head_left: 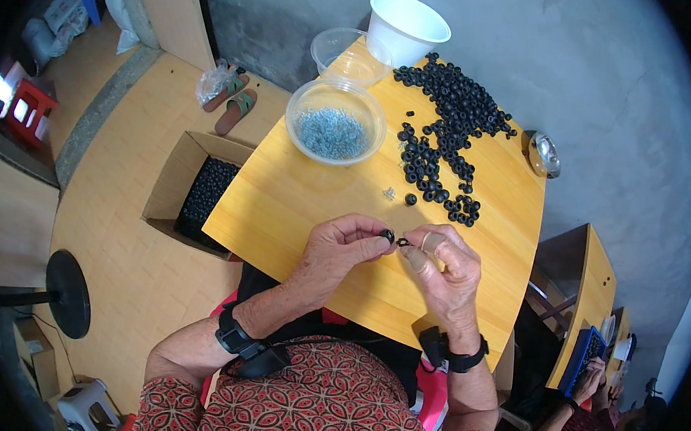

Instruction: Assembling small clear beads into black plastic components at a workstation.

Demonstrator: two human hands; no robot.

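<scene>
Over the near part of the yellow table, my left hand point(342, 246) pinches a small black round part point(388, 235) between thumb and fingertips. Close beside it, my right hand point(450, 272) grips a tiny black piece point(404, 242) in its fingertips; its exact kind is too small to make out. Tan coverings wrap the right thumb and a finger. Just beyond the hands lie one loose black part point(411, 199) and a little heap of small silvery bits point(389, 194). A large spread of black round parts point(466, 100) covers the far right of the table.
A clear tub of bluish small pieces point(335, 133), another clear tub point(346, 49) and a white bowl point(407, 26) stand at the table's far left. A metal bowl point(544, 155) sits at the right edge. Leftward, a cardboard box point(170, 173) holds black parts. Another person's hand point(588, 378) works far right.
</scene>
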